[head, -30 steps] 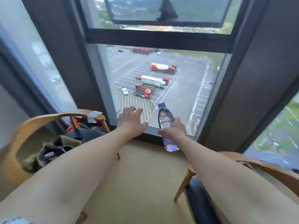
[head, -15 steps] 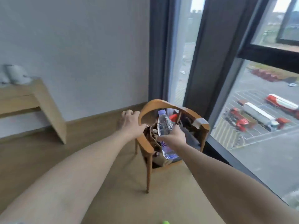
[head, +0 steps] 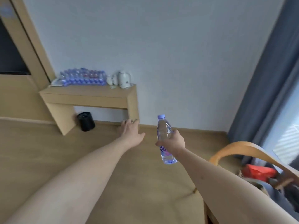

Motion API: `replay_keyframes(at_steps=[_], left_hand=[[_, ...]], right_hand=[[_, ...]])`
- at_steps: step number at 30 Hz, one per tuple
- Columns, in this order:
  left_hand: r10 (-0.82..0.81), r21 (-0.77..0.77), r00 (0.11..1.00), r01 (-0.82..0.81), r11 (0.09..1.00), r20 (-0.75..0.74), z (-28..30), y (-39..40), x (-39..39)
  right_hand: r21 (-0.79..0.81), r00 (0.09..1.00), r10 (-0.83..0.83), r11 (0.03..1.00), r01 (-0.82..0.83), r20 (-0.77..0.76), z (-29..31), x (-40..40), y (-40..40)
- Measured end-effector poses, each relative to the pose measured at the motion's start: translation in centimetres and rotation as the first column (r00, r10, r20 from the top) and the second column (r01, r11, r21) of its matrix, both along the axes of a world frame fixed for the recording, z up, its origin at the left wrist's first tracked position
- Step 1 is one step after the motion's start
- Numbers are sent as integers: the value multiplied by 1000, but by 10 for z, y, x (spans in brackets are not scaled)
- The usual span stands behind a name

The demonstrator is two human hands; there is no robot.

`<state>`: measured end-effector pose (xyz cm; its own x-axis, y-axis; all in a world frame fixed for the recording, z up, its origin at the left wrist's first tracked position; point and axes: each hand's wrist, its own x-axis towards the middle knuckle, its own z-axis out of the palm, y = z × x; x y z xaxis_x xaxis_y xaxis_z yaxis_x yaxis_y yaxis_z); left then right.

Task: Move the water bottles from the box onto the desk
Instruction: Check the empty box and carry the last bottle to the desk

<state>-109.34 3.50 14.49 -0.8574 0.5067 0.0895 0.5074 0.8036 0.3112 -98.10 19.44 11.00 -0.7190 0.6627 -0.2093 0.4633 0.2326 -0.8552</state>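
right hand (head: pixel 174 141) grips bottle (head: pixel 164 136) mid-body, left hand (head: pixel 131 130) open, empty; surface (head: pixel 90 94) well apart, crowded with bottles, so placement may topple row.

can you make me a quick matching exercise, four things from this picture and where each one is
Things:
1. clear plastic water bottle with purple cap
2. black round waste bin
3. white electric kettle
4. red packet

Places:
A. under the light wooden desk
B. on the desk's right end
C. on the curved wooden chair
D. in the right hand

Pairs: 1-D, 2-A, 3-B, 4-C
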Motion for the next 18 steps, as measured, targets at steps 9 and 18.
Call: replay_keyframes(at_steps=[9,18], left_hand=[[200,4,979,-200,980,-38,14,-18,-124],[281,-36,958,-284,958,-63,3,-57,-280]], right_hand=[[55,976,218,974,-218,11,11,-163,10],[63,938,346,936,-347,18,-3,-336,-33]])
